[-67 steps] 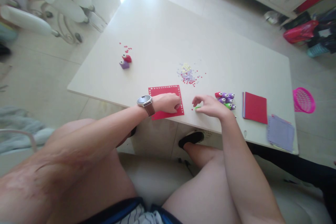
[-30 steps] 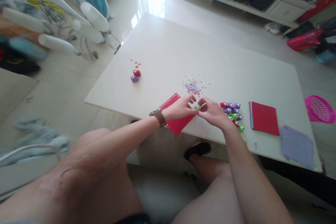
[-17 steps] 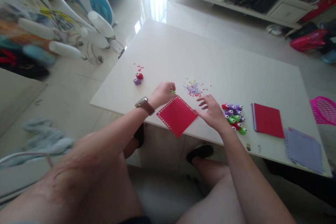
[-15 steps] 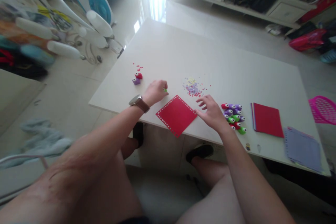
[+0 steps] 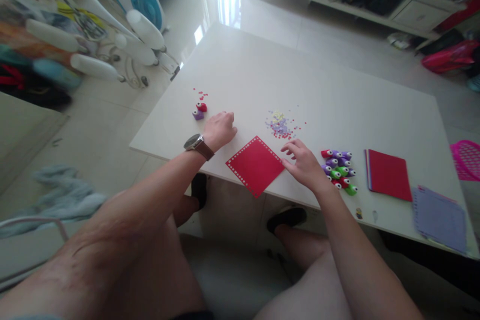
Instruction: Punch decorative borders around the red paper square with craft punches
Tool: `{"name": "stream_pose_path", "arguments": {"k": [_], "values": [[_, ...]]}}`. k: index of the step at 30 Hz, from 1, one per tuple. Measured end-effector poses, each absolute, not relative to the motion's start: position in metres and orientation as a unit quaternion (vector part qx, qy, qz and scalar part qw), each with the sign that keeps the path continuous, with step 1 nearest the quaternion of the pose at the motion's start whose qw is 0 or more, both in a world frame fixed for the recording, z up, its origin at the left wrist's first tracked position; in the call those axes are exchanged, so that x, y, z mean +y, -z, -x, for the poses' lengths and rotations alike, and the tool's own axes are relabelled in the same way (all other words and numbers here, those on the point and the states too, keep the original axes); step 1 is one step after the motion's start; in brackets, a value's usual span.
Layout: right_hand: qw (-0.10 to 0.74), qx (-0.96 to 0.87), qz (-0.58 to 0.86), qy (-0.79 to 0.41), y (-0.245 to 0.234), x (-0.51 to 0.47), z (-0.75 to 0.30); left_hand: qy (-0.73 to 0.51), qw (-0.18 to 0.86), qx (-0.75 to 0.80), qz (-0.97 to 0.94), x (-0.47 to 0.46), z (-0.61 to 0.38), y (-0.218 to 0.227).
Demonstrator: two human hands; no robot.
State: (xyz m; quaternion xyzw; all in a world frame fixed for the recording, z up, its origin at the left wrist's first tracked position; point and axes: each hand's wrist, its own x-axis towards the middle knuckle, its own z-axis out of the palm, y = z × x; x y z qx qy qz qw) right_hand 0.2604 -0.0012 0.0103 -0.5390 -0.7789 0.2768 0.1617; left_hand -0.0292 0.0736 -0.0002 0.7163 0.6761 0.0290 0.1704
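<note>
A red paper square [image 5: 255, 166] with a punched border lies turned like a diamond at the near edge of the white table [image 5: 322, 85]. My left hand [image 5: 220, 130], with a watch on its wrist, rests curled on the table just left of the square. Its fingers are closed over a small green punch that is now hidden. Just beyond that hand stand a red and a purple punch [image 5: 199, 111]. My right hand [image 5: 303, 162] lies with fingers spread, its tips touching the square's right corner.
A pile of small paper cut-outs [image 5: 280, 125] lies beyond the square. A cluster of coloured punches [image 5: 339, 170] sits right of my right hand, then a red paper stack [image 5: 388, 180] and purple sheets [image 5: 438, 217]. A pink basket [image 5: 467, 160] is past the table's right edge.
My left hand took the green punch from my right hand and carried it left towards the red and purple punches. The red square was turned. My right hand opened beside it.
</note>
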Motion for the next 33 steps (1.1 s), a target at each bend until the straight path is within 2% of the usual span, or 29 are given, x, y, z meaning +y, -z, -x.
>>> {"name": "stream_pose_path", "arguments": {"k": [10, 13, 18, 22, 27, 33], "values": [[0.112, -0.788, 0.547, -0.260, -0.013, -0.005, -0.262, -0.027, 0.131, 0.737, -0.662, 0.076, 0.044, -0.007], [0.093, -0.774, 0.584, -0.227, -0.017, -0.002, -0.269, -0.071, 0.170, 0.639, -0.747, 0.068, 0.026, -0.008], [0.106, -0.694, 0.702, -0.123, -0.021, 0.008, -0.310, -0.095, 0.287, 0.380, -0.874, 0.048, -0.016, -0.003], [0.103, -0.633, 0.762, -0.094, -0.014, 0.007, -0.340, -0.081, 0.291, 0.282, -0.911, 0.036, -0.037, 0.011], [0.085, -0.638, 0.756, -0.121, -0.004, 0.004, -0.345, -0.048, 0.272, 0.308, -0.910, 0.036, -0.036, 0.017], [0.075, -0.688, 0.710, -0.130, -0.005, 0.007, -0.338, -0.016, 0.297, 0.378, -0.877, 0.038, -0.025, 0.011]]}}
